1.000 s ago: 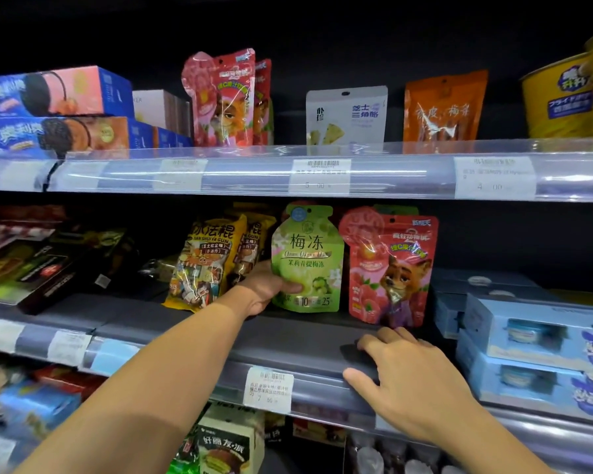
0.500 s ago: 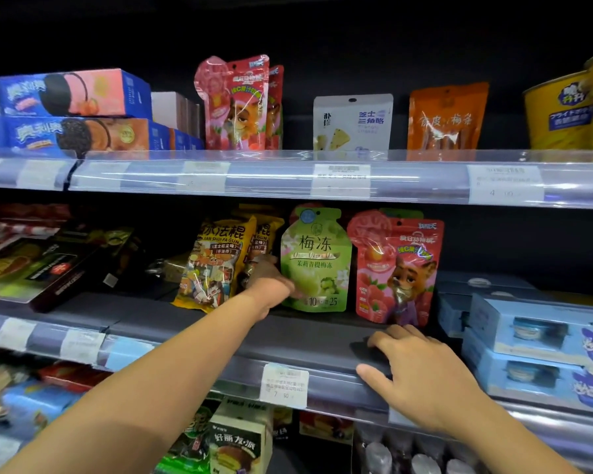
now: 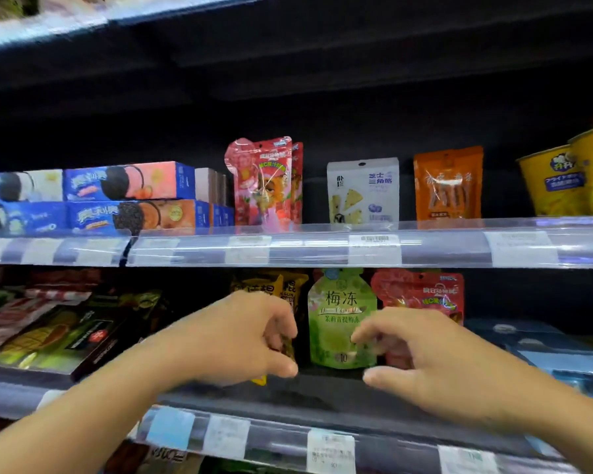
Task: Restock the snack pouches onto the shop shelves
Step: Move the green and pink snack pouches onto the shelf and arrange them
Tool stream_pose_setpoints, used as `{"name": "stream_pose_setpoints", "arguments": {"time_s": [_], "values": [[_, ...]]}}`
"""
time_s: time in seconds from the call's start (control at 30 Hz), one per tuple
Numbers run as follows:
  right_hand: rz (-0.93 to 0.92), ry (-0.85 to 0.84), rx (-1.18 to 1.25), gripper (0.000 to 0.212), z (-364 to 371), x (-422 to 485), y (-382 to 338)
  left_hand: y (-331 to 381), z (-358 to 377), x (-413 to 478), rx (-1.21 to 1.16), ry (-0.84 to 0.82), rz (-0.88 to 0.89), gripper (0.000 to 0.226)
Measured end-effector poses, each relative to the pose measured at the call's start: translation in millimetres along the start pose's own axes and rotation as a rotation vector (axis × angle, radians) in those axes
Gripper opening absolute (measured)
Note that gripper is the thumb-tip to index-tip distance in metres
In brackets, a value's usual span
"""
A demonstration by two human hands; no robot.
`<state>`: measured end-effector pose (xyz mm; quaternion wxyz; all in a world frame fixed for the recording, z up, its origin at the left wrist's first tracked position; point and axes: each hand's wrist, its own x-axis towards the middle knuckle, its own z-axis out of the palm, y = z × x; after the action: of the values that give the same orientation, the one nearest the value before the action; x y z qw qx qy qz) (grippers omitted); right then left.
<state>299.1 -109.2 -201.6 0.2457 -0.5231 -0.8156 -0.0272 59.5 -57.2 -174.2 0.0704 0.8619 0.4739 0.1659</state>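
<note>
On the middle shelf (image 3: 322, 388) stand a yellow snack pouch (image 3: 271, 285), a green pouch (image 3: 339, 316) and a red cartoon pouch (image 3: 421, 292), side by side. My left hand (image 3: 240, 336) is curled in front of the yellow pouch, fingers and thumb pinching its right edge; most of that pouch is hidden. My right hand (image 3: 425, 354) hovers in front of the red pouch with fingers bent and apart, fingertips touching the green pouch's lower right corner. The upper shelf holds another red pouch (image 3: 261, 183), a white pouch (image 3: 363, 189) and an orange pouch (image 3: 447, 183).
Blue cookie boxes (image 3: 127, 196) are stacked at the upper left and yellow tubs (image 3: 569, 179) at the upper right. Dark flat boxes (image 3: 59, 336) lie to the left on the middle shelf, pale blue boxes (image 3: 562, 357) to the right. Clear price rails (image 3: 374, 248) front each shelf.
The view has tilted up and moved closer. My right hand rose from the shelf's front edge to the green pouch. My left hand shifted from the green pouch's side onto the yellow pouch.
</note>
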Motion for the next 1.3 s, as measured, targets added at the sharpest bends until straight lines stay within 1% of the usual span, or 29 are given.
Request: {"name": "stream_pose_setpoints", "arguments": {"time_s": [0.07, 0.2, 0.3, 0.37, 0.47, 0.53, 0.57, 0.63, 0.73, 0.8, 0.87, 0.93, 1.0, 1.13, 1.2, 1.27, 1.3], "values": [[-0.055, 0.103, 0.025, 0.032, -27, 10, -27, 7, -30, -15, -0.011, 0.113, 0.024, 0.026], [-0.148, 0.282, 0.035, 0.019, -71, 42, -66, 16, -80, -29, -0.064, 0.427, 0.092, 0.021], [-0.131, 0.358, 0.009, 0.018, -91, 84, -77, 18, -108, -19, -0.149, 0.645, 0.129, 0.017], [-0.072, 0.356, -0.009, 0.024, -95, 119, -76, 15, -119, -1, -0.086, 0.714, 0.116, 0.018], [0.09, 0.28, -0.037, 0.042, -89, 173, -67, 0, -121, 33, -0.043, 0.672, 0.036, 0.026], [0.205, 0.226, 0.045, 0.052, -82, 203, -59, -12, -118, 52, -0.076, 0.628, -0.015, 0.034], [0.242, 0.205, 0.105, 0.051, -79, 216, -55, -18, -116, 59, -0.094, 0.611, -0.033, 0.039], [0.3, 0.183, 0.2, 0.04, -74, 239, -48, -27, -112, 68, -0.125, 0.577, -0.054, 0.047], [0.371, 0.213, 0.319, 0.024, -67, 267, -39, -37, -109, 77, -0.166, 0.54, -0.079, 0.052], [0.407, 0.236, 0.397, 0.025, -63, 280, -34, -42, -107, 82, -0.194, 0.539, -0.098, 0.053], [0.431, 0.236, 0.489, 0.024, -59, 288, -28, -45, -106, 84, -0.227, 0.541, -0.113, 0.053], [0.442, 0.217, 0.58, 0.019, -56, 293, -22, -47, -107, 85, -0.266, 0.547, -0.115, 0.053], [0.447, 0.19, 0.628, 0.017, -51, 296, -19, -48, -107, 85, -0.304, 0.55, -0.114, 0.055], [0.436, 0.184, 0.639, 0.023, -40, 300, -15, -49, -107, 91, -0.341, 0.547, -0.127, 0.059], [0.403, 0.211, 0.625, 0.018, -37, 300, -13, -48, -107, 95, -0.363, 0.561, -0.139, 0.058], [0.373, 0.258, 0.61, 0.005, -42, 293, -10, -45, -107, 100, -0.339, 0.571, -0.147, 0.061], [0.368, 0.293, 0.606, 0.011, -48, 286, -8, -44, -107, 103, -0.318, 0.569, -0.151, 0.066]]}}
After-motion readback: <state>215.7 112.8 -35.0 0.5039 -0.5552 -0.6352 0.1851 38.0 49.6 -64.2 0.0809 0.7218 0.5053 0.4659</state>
